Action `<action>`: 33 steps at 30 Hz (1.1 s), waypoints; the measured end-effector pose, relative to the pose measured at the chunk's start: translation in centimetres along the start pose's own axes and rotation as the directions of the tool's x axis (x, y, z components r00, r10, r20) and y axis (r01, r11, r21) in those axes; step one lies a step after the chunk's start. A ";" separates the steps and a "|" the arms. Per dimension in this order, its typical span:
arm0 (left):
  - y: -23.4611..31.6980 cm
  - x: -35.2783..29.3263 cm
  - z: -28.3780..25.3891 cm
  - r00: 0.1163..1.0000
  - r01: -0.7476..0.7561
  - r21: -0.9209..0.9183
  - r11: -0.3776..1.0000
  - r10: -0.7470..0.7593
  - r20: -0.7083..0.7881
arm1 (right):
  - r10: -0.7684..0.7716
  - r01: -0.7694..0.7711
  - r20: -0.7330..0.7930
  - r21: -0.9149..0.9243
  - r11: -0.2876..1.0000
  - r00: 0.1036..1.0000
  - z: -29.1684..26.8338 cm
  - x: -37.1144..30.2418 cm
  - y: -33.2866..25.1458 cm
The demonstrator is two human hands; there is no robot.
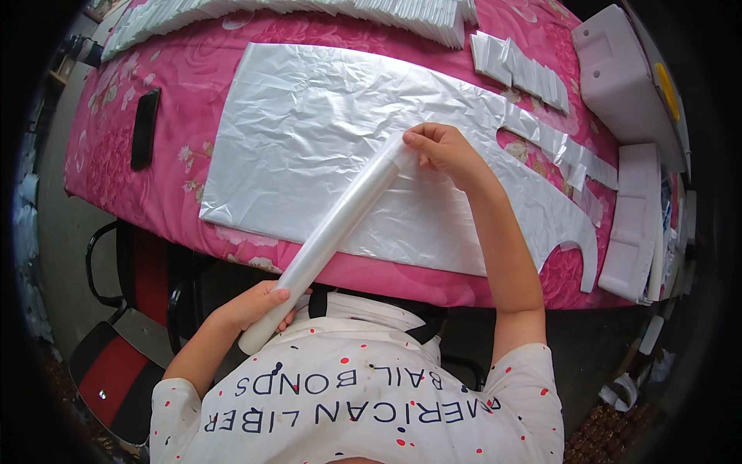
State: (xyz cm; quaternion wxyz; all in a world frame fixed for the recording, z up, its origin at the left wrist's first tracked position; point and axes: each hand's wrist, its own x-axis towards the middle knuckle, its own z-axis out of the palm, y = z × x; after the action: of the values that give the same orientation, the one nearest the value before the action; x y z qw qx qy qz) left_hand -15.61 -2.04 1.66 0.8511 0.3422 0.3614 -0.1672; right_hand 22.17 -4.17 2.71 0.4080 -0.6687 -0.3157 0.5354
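A long, whitish roll of thin plastic film [334, 228] slants from my lap up over the table. Around its lower end, by the table's front edge, my left hand [251, 304] is closed. At the upper end my right hand [444, 153] pinches the film between thumb and fingers. Beneath the roll a white plastic apron [301, 116] lies spread flat, somewhat wrinkled. Its narrow end, with cut-out openings and strap-like strips [568, 166], points to the right.
Folded white plastic packs [371, 9] line the far edge, with a smaller row [519, 71] at far right. A black phone [144, 129] lies left on the pink flowered cloth [108, 166]. White foam boxes [622, 77] stand right. Red-and-black chairs [108, 375] are at lower left.
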 end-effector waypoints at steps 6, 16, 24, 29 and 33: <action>-0.3 0.4 -0.3 0.999 -0.006 0.067 0.998 0.009 -0.051 | -0.016 0.017 0.039 -0.035 0.999 0.999 0.4 0.1 0.5; -0.1 -1.7 -1.8 0.990 0.137 0.173 0.975 -0.142 0.013 | -0.236 0.118 -0.548 -0.242 0.963 0.803 -12.7 0.9 4.7; 1.5 -3.7 -4.1 0.982 0.106 0.521 0.847 -0.170 0.077 | -0.225 0.108 -0.601 -0.225 0.968 0.767 -18.1 -0.8 6.2; 9.5 -0.3 1.0 0.988 -0.149 0.890 0.431 0.090 0.123 | -0.229 0.153 -0.485 -0.193 0.969 0.844 -12.0 0.5 3.6; 13.1 3.9 4.1 0.888 -0.168 0.983 -0.068 0.422 0.181 | -0.302 0.238 -0.388 -0.204 0.950 0.871 -8.9 2.6 2.8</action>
State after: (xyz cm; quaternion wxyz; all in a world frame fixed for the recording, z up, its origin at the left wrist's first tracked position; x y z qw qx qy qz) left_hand -3.95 4.27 6.93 0.3407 0.9192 0.1306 -0.1483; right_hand 31.41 -5.11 -0.15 0.4853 -0.7446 -0.3516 0.2938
